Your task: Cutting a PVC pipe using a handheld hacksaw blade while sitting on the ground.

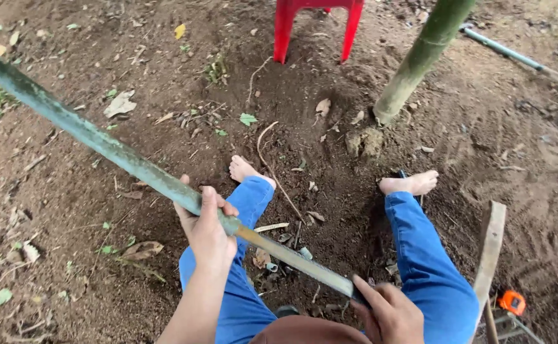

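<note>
A long green bamboo stick (100,143) runs from the upper left down toward my lap, its lower part stripped pale. My left hand (207,230) is wrapped around it near the middle. My right hand (390,312) grips a knife handle at the lower centre; the grey blade (298,258) lies along the stick's pale part. I sit with legs in blue trousers (428,267) spread and bare feet (412,183) on brown soil. Shavings lie on the ground between my legs.
A red plastic stool (317,25) stands at the top centre. A thick bamboo post (419,60) rises at the upper right. A wooden plank (490,248), an orange tape measure (512,302) and another pole (514,56) lie at the right. Dry leaves litter the soil.
</note>
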